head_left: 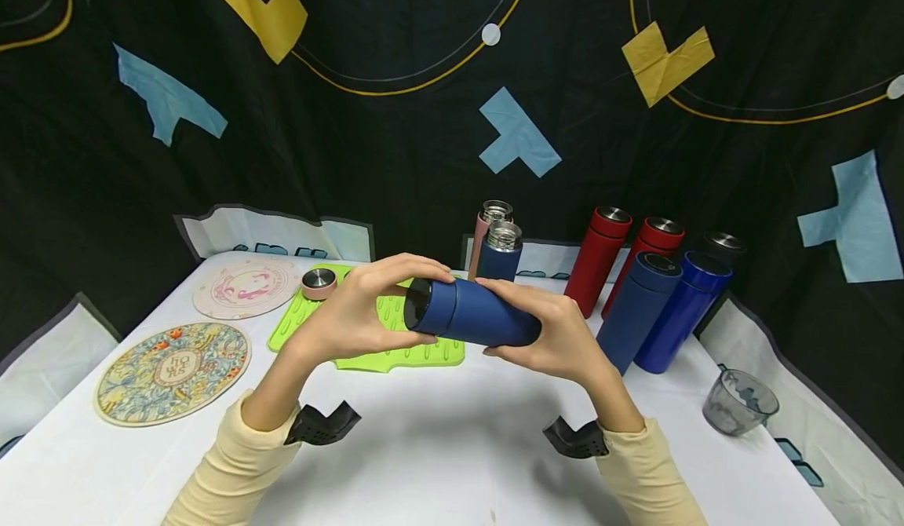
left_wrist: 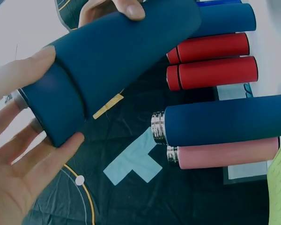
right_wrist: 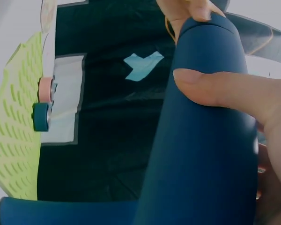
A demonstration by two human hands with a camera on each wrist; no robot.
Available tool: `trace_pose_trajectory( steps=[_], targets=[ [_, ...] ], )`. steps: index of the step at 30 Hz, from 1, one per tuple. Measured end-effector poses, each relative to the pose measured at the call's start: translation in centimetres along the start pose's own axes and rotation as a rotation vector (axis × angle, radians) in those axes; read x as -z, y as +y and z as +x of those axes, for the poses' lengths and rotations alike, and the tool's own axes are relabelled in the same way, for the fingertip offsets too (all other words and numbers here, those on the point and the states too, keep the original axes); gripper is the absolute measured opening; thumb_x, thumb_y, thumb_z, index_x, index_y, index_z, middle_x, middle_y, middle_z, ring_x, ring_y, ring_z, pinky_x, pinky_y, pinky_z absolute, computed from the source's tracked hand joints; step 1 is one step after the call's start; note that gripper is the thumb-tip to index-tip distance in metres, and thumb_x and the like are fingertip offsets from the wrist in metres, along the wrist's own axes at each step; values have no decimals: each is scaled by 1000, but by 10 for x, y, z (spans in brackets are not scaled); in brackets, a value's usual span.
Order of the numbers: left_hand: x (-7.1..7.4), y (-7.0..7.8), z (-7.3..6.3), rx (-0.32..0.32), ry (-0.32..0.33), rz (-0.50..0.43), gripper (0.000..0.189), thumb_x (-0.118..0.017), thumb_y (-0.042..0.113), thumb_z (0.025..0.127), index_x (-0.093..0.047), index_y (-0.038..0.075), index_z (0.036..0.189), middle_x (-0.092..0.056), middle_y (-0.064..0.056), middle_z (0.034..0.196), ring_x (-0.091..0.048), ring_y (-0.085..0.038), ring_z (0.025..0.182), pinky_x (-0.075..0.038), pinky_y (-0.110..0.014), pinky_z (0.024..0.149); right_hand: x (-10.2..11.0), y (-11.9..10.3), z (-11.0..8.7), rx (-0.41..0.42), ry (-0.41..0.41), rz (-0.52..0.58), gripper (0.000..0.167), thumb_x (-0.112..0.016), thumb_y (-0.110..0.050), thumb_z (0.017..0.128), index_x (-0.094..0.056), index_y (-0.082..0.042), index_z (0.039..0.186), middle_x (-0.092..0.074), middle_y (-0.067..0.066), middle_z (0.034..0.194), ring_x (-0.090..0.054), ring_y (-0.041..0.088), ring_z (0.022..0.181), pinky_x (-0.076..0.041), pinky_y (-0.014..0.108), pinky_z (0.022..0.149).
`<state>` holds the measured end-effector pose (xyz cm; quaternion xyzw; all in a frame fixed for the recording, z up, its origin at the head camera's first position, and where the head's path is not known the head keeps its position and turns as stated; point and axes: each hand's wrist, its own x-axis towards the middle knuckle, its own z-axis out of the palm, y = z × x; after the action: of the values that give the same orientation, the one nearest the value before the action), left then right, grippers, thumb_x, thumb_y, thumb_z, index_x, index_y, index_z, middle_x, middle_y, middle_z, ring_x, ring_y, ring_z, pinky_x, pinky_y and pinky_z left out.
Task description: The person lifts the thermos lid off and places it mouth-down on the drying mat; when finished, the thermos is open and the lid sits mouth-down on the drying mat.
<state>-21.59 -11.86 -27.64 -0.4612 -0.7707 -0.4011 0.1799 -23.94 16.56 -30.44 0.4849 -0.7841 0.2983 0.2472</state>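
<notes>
A dark blue thermos bottle [head_left: 473, 312] is held nearly level in the air between both hands, its black-topped lid end to the left. My left hand [head_left: 360, 310] grips the lid end, thumb on one side and fingers round the other. On the body near the base, my right hand [head_left: 551, 330] has its thumb along one side and its fingers round the other. In the left wrist view a thin seam shows between the lid [left_wrist: 56, 103] and the body. Behind the held bottle stand a lidless blue bottle [head_left: 500, 251] and a lidless pink bottle [head_left: 476, 243], both with bare metal necks.
A green mat [head_left: 381, 359] carries a pink lid [head_left: 318, 283] and a blue lid [right_wrist: 40, 117]. Two round mats lie left. At right stand red bottles [head_left: 599, 259], blue bottles [head_left: 639, 306], a dark bottle [head_left: 723, 245] and a clear cup [head_left: 740, 404] near the table edge.
</notes>
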Motion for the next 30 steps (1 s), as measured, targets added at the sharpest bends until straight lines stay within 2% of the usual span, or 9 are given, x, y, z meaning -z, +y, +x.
trace_pose_trajectory(
  steps=[3,7,9,11,13,19,21,24,30],
  targets=[
    [-4,-1,1,44,77,9,65,-89,18,68,-60,13,126,-61,-3,125,-58,-21,109,-57,-31,76,0,-1,0,6,25,-66,81,-90,-21,65,-55,-17,138,-61,7,129,-60,27,114,-51,46,92],
    [-10,-1,2,219,159,30,57,-86,27,73,-60,13,122,-64,-4,116,-64,-20,94,-58,-28,69,-1,-4,1,22,66,-227,81,-90,-24,65,-55,-18,138,-60,8,130,-60,28,114,-51,47,92],
    [-12,-1,2,303,162,35,53,-83,30,76,-59,14,122,-64,-5,114,-65,-21,91,-58,-28,68,-1,-5,1,32,76,-306,81,-90,-25,65,-55,-18,138,-60,8,130,-60,29,114,-50,48,92],
    [-12,-2,3,343,141,23,52,-81,31,79,-58,14,123,-63,-5,115,-64,-22,93,-58,-30,70,-1,-5,1,36,75,-356,82,-90,-25,65,-55,-19,138,-60,9,129,-59,31,114,-50,50,92],
    [-11,-4,2,319,105,14,56,-82,30,78,-57,14,125,-61,-5,119,-62,-22,99,-58,-33,73,0,-4,1,30,64,-357,81,-90,-25,65,-55,-19,138,-60,9,129,-60,31,113,-50,50,91],
    [-6,-10,1,82,10,-8,71,-87,14,71,-54,14,134,-53,-3,134,-51,-23,120,-55,-39,85,2,3,-1,-35,30,-152,81,-91,-24,65,-56,-18,137,-61,9,129,-59,29,115,-50,49,92],
    [-6,-11,1,62,9,-17,71,-87,12,70,-54,14,134,-53,-2,134,-51,-22,121,-55,-38,84,3,4,-1,-56,20,-107,82,-91,-23,65,-55,-19,138,-61,8,129,-58,29,116,-49,49,93],
    [-6,-10,1,130,33,-19,68,-87,18,71,-56,14,132,-56,-3,130,-57,-22,112,-57,-34,80,3,4,-2,-71,14,-117,81,-91,-23,65,-55,-20,138,-61,9,130,-58,29,116,-50,49,93],
    [-9,-8,2,374,70,5,60,-83,34,75,-58,16,127,-64,-5,112,-65,-21,92,-58,-31,73,2,1,-2,-45,25,-275,80,-91,-24,65,-55,-21,137,-60,8,130,-59,31,115,-50,51,92]
  ],
)
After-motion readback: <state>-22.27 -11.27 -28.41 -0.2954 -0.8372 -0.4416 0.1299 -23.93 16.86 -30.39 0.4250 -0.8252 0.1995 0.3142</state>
